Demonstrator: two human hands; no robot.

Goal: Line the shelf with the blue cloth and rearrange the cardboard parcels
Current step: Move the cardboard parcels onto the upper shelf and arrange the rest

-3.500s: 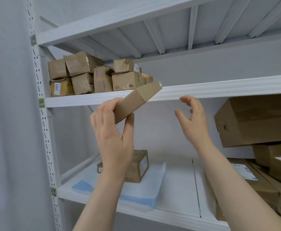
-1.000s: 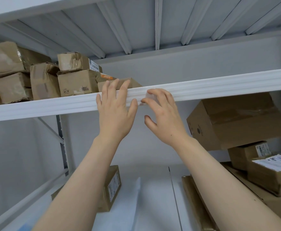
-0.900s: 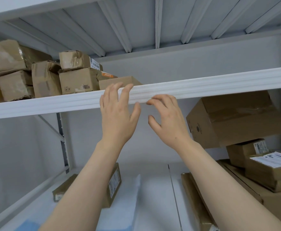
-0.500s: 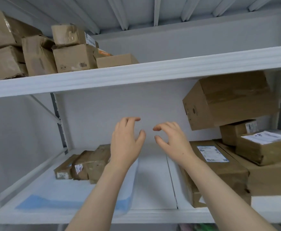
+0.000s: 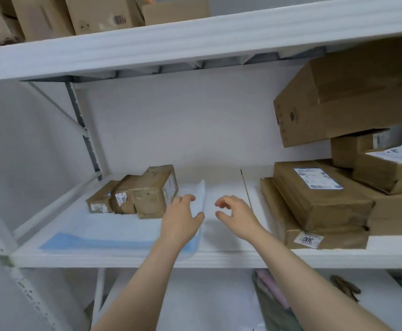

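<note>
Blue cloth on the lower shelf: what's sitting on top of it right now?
Three small cardboard parcels cluster at its back. The left hand is over its right edge; contact unclear. The blue cloth beneath the parcels is hidden.

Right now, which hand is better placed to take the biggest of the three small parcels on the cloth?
Probably the left. The left hand hovers over the cloth just beside that parcel; the right hand is farther off, over bare shelf. Both hold nothing.

left hand [image 5: 181,220], right hand [image 5: 237,215], fingers loosely curled
</note>
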